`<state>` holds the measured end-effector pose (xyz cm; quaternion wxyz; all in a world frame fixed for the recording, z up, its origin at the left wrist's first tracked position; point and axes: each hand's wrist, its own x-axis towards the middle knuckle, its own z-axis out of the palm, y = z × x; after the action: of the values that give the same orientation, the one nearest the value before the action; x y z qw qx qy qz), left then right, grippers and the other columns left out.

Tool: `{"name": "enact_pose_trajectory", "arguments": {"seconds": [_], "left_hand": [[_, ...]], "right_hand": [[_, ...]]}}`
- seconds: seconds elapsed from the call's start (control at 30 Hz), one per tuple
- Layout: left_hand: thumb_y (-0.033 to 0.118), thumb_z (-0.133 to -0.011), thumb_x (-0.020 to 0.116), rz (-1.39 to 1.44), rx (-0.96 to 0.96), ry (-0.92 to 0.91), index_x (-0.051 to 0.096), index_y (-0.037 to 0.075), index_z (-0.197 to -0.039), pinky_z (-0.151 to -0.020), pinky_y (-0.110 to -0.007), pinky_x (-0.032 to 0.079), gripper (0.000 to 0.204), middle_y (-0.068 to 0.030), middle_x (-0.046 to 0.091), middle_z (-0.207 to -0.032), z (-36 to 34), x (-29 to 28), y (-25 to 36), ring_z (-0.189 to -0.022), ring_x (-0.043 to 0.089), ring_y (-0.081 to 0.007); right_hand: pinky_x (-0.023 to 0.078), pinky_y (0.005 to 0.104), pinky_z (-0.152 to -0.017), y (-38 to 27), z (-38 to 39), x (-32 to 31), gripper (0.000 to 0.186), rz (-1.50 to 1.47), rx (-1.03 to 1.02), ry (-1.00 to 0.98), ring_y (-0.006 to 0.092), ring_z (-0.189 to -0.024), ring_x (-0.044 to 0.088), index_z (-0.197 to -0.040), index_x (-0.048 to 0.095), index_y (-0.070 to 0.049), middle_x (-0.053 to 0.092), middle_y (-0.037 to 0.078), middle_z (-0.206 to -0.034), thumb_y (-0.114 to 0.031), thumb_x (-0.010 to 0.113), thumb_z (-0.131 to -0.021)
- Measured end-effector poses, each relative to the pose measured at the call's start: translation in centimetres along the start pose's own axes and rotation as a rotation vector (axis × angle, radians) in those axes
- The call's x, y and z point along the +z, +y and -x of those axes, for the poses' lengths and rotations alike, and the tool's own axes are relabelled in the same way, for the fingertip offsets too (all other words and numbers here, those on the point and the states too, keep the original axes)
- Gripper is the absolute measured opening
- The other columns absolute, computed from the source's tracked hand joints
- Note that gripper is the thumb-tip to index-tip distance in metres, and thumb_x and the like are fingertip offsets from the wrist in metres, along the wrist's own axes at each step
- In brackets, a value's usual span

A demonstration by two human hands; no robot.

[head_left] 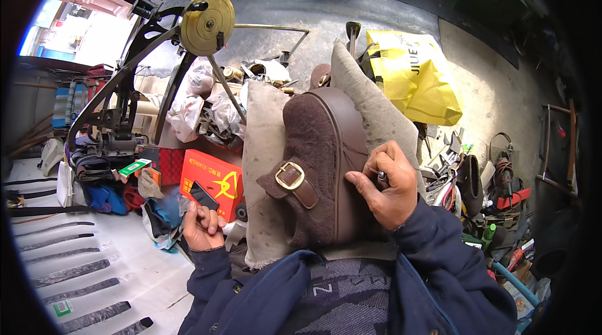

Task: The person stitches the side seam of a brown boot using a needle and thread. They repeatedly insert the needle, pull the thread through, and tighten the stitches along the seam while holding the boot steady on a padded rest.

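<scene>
A brown fuzzy shoe (302, 131) with a gold buckle (290, 175) and brown sole lies on a beige cloth pad (263, 109) on my lap. Beside the sole, my right hand (390, 186) is curled around a small dark pen-like tool (382, 178); its thumb is at the sole's edge. My left hand (202, 227) is left of the pad, fingers curled near a red box (213, 165) with a dark flat object (204, 195) on it; what those fingers hold is unclear. Part of another brown shoe (318, 73) shows behind the pad.
A black hand-cranked machine with a brass wheel (207, 21) stands front-left, plastic bags (187, 115) beside it. A yellow bag (414, 84) lies front-right. Black strips (72, 272) lie on a white surface at left. Bags, footwear (470, 184) and tools crowd the right.
</scene>
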<state>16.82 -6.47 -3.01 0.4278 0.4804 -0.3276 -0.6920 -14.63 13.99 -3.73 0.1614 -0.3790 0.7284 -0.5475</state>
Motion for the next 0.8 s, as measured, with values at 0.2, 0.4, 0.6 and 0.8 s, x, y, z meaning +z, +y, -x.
{"name": "enact_pose_trajectory", "arguments": {"seconds": [0.2,0.4,0.6,0.8], "left_hand": [[0.021,-0.107,0.062,-0.468,0.356,-0.250,0.060,0.006,-0.085,-0.054,-0.028,0.041,0.027,-0.0044,0.057,-0.073,1.0,4.7,1.9,-0.057,0.050,-0.0103],[-0.005,-0.090,0.074,-1.034,0.933,-0.707,0.073,0.000,-0.100,-0.060,-0.026,0.048,0.011,-0.0065,0.063,-0.081,3.0,14.9,3.9,-0.063,0.059,-0.0139],[-0.002,-0.079,0.078,-1.261,1.051,-1.132,0.079,0.012,-0.107,-0.059,-0.035,0.053,0.031,-0.0052,0.062,-0.085,2.9,22.2,0.4,-0.068,0.066,-0.0213],[0.010,-0.083,0.079,-1.320,0.996,-1.114,0.075,0.013,-0.099,-0.066,-0.039,0.054,0.017,-0.0060,0.060,-0.083,1.6,22.8,-1.6,-0.077,0.067,-0.0266]], "right_hand": [[0.039,0.0238,-0.058,-0.3,-0.6,-1.1,0.024,-0.371,0.429,-0.039,0.0035,-0.066,0.049,-0.080,0.064,-0.002,0.057,-0.003,-0.072,-0.011,0.083,-0.091],[0.028,0.0197,-0.046,-0.4,-1.8,-2.1,0.021,-0.736,0.724,-0.166,0.0011,-0.050,0.038,-0.085,0.065,-0.010,0.055,-0.005,-0.069,-0.022,0.078,-0.097],[0.024,0.0218,-0.045,-0.6,-1.6,-2.2,0.019,-1.048,0.851,-0.249,0.0024,-0.048,0.032,-0.087,0.065,-0.011,0.049,-0.007,-0.067,-0.023,0.073,-0.100],[0.034,0.0227,-0.050,-0.6,-1.4,-1.7,0.021,-0.949,0.840,-0.242,0.0032,-0.055,0.044,-0.095,0.067,-0.009,0.056,-0.005,-0.073,-0.028,0.074,-0.100]]}}
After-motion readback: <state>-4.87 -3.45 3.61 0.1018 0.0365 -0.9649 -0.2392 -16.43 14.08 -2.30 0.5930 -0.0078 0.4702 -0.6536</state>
